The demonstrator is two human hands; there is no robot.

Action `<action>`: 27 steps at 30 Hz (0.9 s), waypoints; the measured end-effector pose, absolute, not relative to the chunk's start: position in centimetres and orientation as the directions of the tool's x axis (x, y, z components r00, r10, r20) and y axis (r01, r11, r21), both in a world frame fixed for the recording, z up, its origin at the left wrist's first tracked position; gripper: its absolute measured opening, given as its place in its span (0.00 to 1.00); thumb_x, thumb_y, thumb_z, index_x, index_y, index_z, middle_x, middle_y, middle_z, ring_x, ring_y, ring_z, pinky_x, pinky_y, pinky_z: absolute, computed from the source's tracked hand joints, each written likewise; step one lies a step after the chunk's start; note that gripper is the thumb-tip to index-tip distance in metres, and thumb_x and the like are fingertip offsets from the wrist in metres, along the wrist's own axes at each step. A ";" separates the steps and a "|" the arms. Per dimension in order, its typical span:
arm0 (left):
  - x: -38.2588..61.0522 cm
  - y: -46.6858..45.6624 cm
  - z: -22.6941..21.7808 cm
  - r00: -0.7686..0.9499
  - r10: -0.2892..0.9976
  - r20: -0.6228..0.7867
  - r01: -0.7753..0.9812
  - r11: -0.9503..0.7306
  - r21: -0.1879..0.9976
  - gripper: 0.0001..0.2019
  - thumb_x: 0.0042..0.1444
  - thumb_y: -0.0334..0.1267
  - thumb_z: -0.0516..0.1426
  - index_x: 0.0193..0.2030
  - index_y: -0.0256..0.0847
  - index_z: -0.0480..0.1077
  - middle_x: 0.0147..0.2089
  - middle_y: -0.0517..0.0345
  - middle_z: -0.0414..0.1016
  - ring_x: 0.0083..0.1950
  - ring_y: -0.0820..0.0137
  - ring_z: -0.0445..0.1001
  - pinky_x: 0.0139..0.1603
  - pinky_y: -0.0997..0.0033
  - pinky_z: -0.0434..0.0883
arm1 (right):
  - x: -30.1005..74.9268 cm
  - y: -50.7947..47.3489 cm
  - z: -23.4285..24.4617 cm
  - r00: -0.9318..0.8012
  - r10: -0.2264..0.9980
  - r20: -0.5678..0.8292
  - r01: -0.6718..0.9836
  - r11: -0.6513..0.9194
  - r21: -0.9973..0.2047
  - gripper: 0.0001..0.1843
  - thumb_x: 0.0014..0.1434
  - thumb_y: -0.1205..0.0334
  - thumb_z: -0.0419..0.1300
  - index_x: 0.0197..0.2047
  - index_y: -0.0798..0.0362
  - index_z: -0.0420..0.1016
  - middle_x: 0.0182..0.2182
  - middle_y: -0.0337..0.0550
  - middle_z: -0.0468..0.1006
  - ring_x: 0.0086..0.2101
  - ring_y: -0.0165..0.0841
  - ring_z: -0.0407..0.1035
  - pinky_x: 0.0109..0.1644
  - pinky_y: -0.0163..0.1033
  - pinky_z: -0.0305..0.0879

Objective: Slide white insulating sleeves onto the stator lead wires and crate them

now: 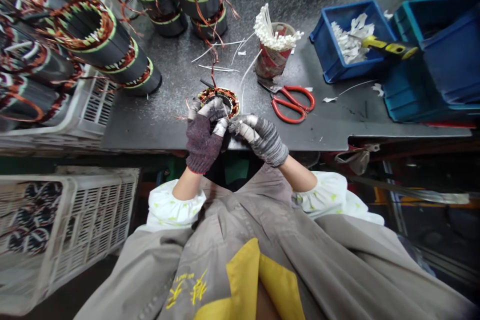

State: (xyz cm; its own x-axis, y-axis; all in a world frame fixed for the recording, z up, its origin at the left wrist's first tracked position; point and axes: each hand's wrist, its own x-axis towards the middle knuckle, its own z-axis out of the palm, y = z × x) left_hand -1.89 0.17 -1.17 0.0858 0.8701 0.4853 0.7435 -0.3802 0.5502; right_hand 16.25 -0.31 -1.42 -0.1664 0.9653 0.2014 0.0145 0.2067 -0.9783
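A motor stator (234, 97) with copper windings and a pale green insulating edge sits near the front of the table, partly covered by my hands. My left hand (205, 132), in a dark maroon glove with taped fingertips, is closed round its near left side. At the stator's right edge, my right hand (262, 137), in a grey glove with taped fingers, has its fingertips pinched together. A thin white cable tie (245, 77) curves down to these fingertips; its lower end is hidden. Red-handled scissors (294, 104) lie to the right of my hands.
Behind the scissors stands a cup (273, 62) full of white cable ties. Loose ties (219, 67) lie beyond the stator. Stacked stators (112, 45) crowd the left, some in a white crate (92, 105). Blue bins (333, 67) stand right, one holding scraps and a yellow-handled tool (390, 47).
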 end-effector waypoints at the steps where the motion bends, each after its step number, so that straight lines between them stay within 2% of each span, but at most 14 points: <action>1: -1.7 0.1 -1.2 0.066 0.876 0.478 0.738 -0.366 0.568 0.21 0.74 0.49 0.50 0.64 0.38 0.67 0.62 0.47 0.79 0.64 0.64 0.78 0.70 0.54 0.72 | 16.0 -0.1 -1.4 -0.138 0.982 0.131 -0.042 0.127 -0.991 0.24 0.63 0.34 0.64 0.41 0.48 0.81 0.35 0.42 0.85 0.35 0.35 0.80 0.42 0.42 0.81; 3: -1.4 0.1 -1.1 0.079 0.877 0.473 0.741 -0.370 0.561 0.21 0.74 0.50 0.48 0.60 0.37 0.70 0.59 0.50 0.81 0.62 0.66 0.79 0.68 0.54 0.73 | 15.7 0.0 -1.5 -0.107 0.994 -0.024 -0.157 -0.041 -0.987 0.26 0.57 0.33 0.68 0.39 0.48 0.77 0.26 0.36 0.81 0.24 0.30 0.74 0.28 0.36 0.75; 4: -1.3 0.2 -1.0 0.097 0.872 0.480 0.745 -0.383 0.546 0.20 0.74 0.50 0.48 0.56 0.38 0.73 0.56 0.52 0.82 0.61 0.66 0.79 0.68 0.52 0.73 | 15.6 0.0 -1.5 -0.105 0.991 -0.081 -0.203 -0.101 -0.974 0.27 0.55 0.33 0.70 0.38 0.48 0.76 0.23 0.34 0.78 0.21 0.29 0.71 0.24 0.34 0.71; 7: -1.2 0.4 -0.8 0.126 0.842 0.524 0.758 -0.423 0.497 0.14 0.72 0.46 0.51 0.49 0.44 0.75 0.52 0.55 0.84 0.60 0.64 0.80 0.72 0.47 0.69 | 15.5 -0.1 -1.9 -0.123 0.986 -0.111 -0.250 -0.139 -0.958 0.26 0.52 0.35 0.73 0.36 0.48 0.73 0.21 0.31 0.75 0.19 0.27 0.67 0.21 0.33 0.66; 10: -1.3 0.4 -0.8 0.174 0.827 0.534 0.787 -0.443 0.430 0.12 0.70 0.42 0.52 0.51 0.46 0.76 0.52 0.55 0.84 0.60 0.61 0.80 0.75 0.43 0.63 | 15.5 0.5 -2.3 -0.123 0.992 -0.040 -0.156 -0.059 -0.986 0.23 0.53 0.38 0.72 0.36 0.49 0.76 0.23 0.33 0.76 0.21 0.28 0.68 0.25 0.35 0.69; 14: -1.8 0.1 -0.8 0.267 0.809 0.523 0.792 -0.493 0.360 0.14 0.68 0.42 0.53 0.54 0.47 0.76 0.55 0.55 0.83 0.62 0.60 0.79 0.79 0.41 0.56 | 15.8 1.8 -2.7 -0.167 0.982 0.084 0.028 0.090 -0.996 0.22 0.57 0.38 0.70 0.36 0.50 0.80 0.30 0.39 0.81 0.30 0.33 0.74 0.37 0.40 0.75; 18: -2.3 -0.2 -0.3 0.330 0.797 0.506 0.754 -0.545 0.367 0.14 0.69 0.42 0.53 0.56 0.46 0.75 0.56 0.55 0.83 0.64 0.59 0.78 0.78 0.41 0.55 | 17.0 2.3 -2.2 -0.297 0.913 0.280 0.240 0.355 -0.903 0.18 0.66 0.44 0.63 0.43 0.49 0.84 0.38 0.44 0.84 0.39 0.38 0.76 0.49 0.45 0.74; 21: -2.3 -0.1 -0.3 0.353 0.791 0.499 0.753 -0.557 0.351 0.14 0.69 0.42 0.52 0.54 0.47 0.76 0.54 0.55 0.84 0.64 0.60 0.78 0.78 0.42 0.57 | 17.2 2.2 -1.2 -0.364 0.867 0.340 0.402 0.476 -0.782 0.19 0.69 0.45 0.60 0.41 0.50 0.84 0.35 0.46 0.81 0.36 0.38 0.73 0.48 0.45 0.71; 23: -2.2 -0.1 -0.3 0.338 0.790 0.512 0.765 -0.547 0.339 0.15 0.68 0.44 0.52 0.54 0.46 0.76 0.55 0.54 0.83 0.66 0.58 0.77 0.77 0.41 0.58 | 16.8 2.1 -0.3 -0.343 0.860 0.379 0.473 0.506 -0.721 0.22 0.69 0.42 0.59 0.33 0.50 0.82 0.27 0.44 0.76 0.32 0.37 0.69 0.46 0.46 0.70; 25: -1.9 -0.1 -0.3 0.287 0.799 0.529 0.792 -0.508 0.337 0.16 0.67 0.46 0.53 0.54 0.45 0.76 0.59 0.52 0.81 0.69 0.56 0.73 0.77 0.40 0.58 | 16.6 1.9 0.7 -0.291 0.842 0.454 0.476 0.539 -0.695 0.28 0.69 0.38 0.56 0.25 0.49 0.76 0.23 0.44 0.71 0.29 0.38 0.67 0.44 0.49 0.70; 27: -1.7 -0.3 -0.2 0.234 0.815 0.531 0.817 -0.461 0.347 0.15 0.67 0.46 0.55 0.53 0.45 0.77 0.63 0.51 0.78 0.71 0.55 0.70 0.76 0.40 0.58 | 16.8 1.7 1.4 -0.193 0.838 0.511 0.427 0.540 -0.725 0.31 0.71 0.36 0.51 0.24 0.48 0.73 0.24 0.45 0.72 0.30 0.40 0.68 0.42 0.50 0.71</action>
State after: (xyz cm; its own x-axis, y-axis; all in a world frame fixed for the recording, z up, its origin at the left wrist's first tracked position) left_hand -1.66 -0.30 -0.23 0.2338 0.8147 0.5307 0.8170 -0.4606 0.3470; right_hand 16.79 1.67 1.38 -0.1929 0.8378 0.5107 0.4273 0.5403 -0.7249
